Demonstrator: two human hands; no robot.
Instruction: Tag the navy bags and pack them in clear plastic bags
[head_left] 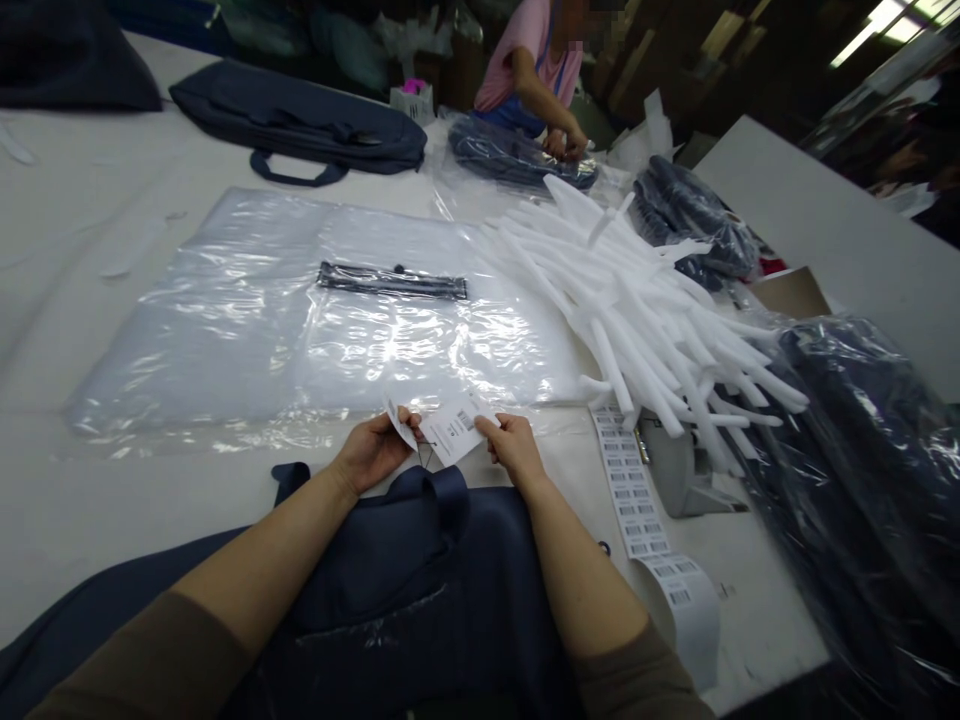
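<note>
Paper tag [454,428] | left hand [373,450] pinching | right hand [514,447] pinching

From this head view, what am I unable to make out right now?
- Print on the white tag pinched between the left hand and right hand: too small to read.
- Codes on the barcode label strip: too small; its upper end runs under the white foam tubes.
- Navy bag: its lower part is cut off by the bottom edge and covered by the forearms.
</note>
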